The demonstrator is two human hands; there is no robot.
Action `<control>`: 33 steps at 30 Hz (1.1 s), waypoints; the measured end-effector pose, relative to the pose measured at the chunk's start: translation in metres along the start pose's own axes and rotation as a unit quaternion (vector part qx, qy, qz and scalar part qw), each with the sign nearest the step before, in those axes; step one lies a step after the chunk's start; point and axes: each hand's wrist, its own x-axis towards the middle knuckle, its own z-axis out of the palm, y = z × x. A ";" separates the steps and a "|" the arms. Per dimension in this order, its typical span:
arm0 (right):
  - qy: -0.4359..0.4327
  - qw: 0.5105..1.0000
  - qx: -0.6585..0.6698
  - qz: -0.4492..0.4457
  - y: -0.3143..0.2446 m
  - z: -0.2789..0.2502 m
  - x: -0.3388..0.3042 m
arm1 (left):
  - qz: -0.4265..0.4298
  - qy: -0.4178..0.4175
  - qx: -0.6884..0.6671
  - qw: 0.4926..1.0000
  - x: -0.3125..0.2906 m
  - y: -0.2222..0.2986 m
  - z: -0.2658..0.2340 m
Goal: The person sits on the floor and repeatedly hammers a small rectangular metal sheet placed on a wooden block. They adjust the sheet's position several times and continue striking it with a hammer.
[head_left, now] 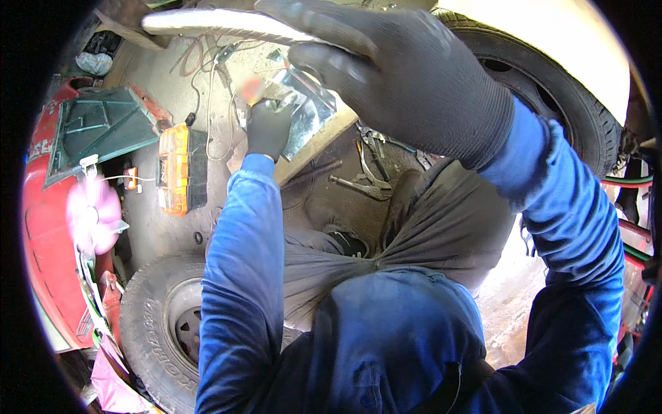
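Observation:
My right hand (pixel 420 83), in a black glove, is raised high in front of me. Its thumb and straight fingers close over the end of a long curved pale metal strip (pixel 214 22) with a ribbed lower edge, which runs off to the left. Lower and to the left, my left hand (pixel 269 129), also black-gloved, is closed beside a shiny silver sheet (pixel 309 114). A small greyish piece and a blurred red round thing (pixel 251 90) show at its fingertips; what they belong to is unclear.
Pliers and clamps (pixel 365 176) lie on the floor before my legs. An orange organizer case (pixel 174 169), a spinning pink fan (pixel 93 214) and red body panels (pixel 52 241) are at left. A loose tyre (pixel 155 331) lies lower left; a mounted wheel (pixel 586 114) stands right.

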 end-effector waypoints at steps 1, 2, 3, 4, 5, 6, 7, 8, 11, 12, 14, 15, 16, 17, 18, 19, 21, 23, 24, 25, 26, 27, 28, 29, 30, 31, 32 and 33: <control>-0.103 0.990 -0.061 0.069 -0.003 0.002 -0.001 | -0.009 -0.018 0.010 1.000 0.002 0.000 0.000; -0.191 0.971 -0.097 0.110 -0.001 0.003 -0.005 | -0.032 -0.035 0.017 0.999 0.005 0.001 0.001; -0.308 0.925 -0.141 0.172 -0.003 0.002 -0.007 | -0.011 -0.007 0.052 0.999 0.008 0.002 0.001; -0.275 0.940 -0.103 0.175 0.001 0.003 -0.008 | 0.011 0.020 0.086 0.996 0.011 0.003 0.002; -0.255 0.948 -0.117 0.154 0.000 0.001 -0.011 | 0.032 0.042 0.107 0.993 0.013 0.005 0.005; -0.251 0.949 -0.129 0.139 0.002 0.001 -0.011 | 0.052 0.027 0.105 0.993 0.016 0.004 0.004; -0.254 0.945 -0.143 0.149 0.000 -0.003 -0.013 | 0.029 -0.007 0.092 0.995 0.014 0.004 0.005; -0.213 0.962 -0.083 0.152 -0.001 -0.004 -0.012 | 0.003 -0.037 0.072 0.997 0.017 0.003 0.003; -0.107 0.989 -0.024 0.101 -0.011 -0.009 -0.012 | 0.019 -0.060 0.012 0.998 0.017 -0.001 -0.012; -0.111 0.987 -0.034 0.111 -0.016 -0.011 -0.011 | 0.022 -0.043 -0.007 0.999 0.015 -0.004 -0.021; -0.146 0.976 -0.019 0.161 -0.023 -0.011 -0.011 | -0.043 -0.071 -0.042 0.996 0.003 -0.014 -0.046; -0.152 0.972 -0.008 0.177 -0.024 -0.010 -0.010 | -0.051 -0.066 -0.025 0.996 -0.002 -0.021 -0.061; -0.169 0.969 0.001 0.179 -0.025 -0.009 -0.010 | -0.076 -0.073 -0.002 0.994 -0.010 -0.029 -0.075; -0.183 0.965 0.011 0.189 -0.024 -0.007 -0.011 | -0.100 -0.082 0.022 0.991 -0.019 -0.038 -0.087; -0.194 0.960 0.019 0.198 -0.023 -0.004 -0.010 | -0.078 -0.027 0.021 0.996 -0.029 -0.045 -0.091; -0.212 0.950 0.018 0.227 -0.021 -0.002 -0.010 | -0.084 -0.023 0.018 0.996 -0.035 -0.052 -0.095; -0.219 0.956 0.020 0.194 -0.018 0.006 -0.008 | -0.096 -0.018 0.011 0.995 -0.042 -0.065 -0.097; -0.225 0.961 0.006 0.164 -0.018 0.012 -0.001 | -0.087 0.009 0.016 0.996 -0.044 -0.076 -0.090; -0.244 0.953 0.010 0.179 -0.020 0.014 0.003 | -0.098 0.009 -0.016 0.995 -0.044 -0.080 -0.084; -0.264 0.945 0.013 0.194 -0.022 0.015 0.008 | -0.102 0.008 -0.051 0.993 -0.045 -0.084 -0.080; -0.264 0.948 0.022 0.177 -0.025 0.016 0.014 | -0.097 -0.002 -0.060 0.993 -0.043 -0.087 -0.077; -0.281 0.942 -0.003 0.186 -0.029 0.018 0.019 | -0.086 -0.002 -0.062 0.994 -0.042 -0.091 -0.074; -0.279 0.946 -0.022 0.161 -0.031 0.021 0.025 | -0.084 -0.007 -0.062 0.995 -0.041 -0.093 -0.071; -0.281 0.947 -0.033 0.151 -0.034 0.023 0.028 | -0.082 -0.012 -0.061 0.995 -0.040 -0.094 -0.068; -0.283 0.948 -0.044 0.140 -0.036 0.026 0.031 | -0.081 -0.012 -0.046 0.996 -0.040 -0.096 -0.066; -0.287 0.946 -0.048 0.142 -0.039 0.028 0.033 | -0.080 -0.011 -0.032 0.996 -0.038 -0.096 -0.065; -0.280 0.950 -0.041 0.128 -0.041 0.031 0.035 | -0.078 -0.011 -0.017 0.997 -0.038 -0.097 -0.063; -0.273 0.955 -0.034 0.114 -0.044 0.034 0.039 | -0.082 -0.011 -0.024 0.996 -0.037 -0.097 -0.061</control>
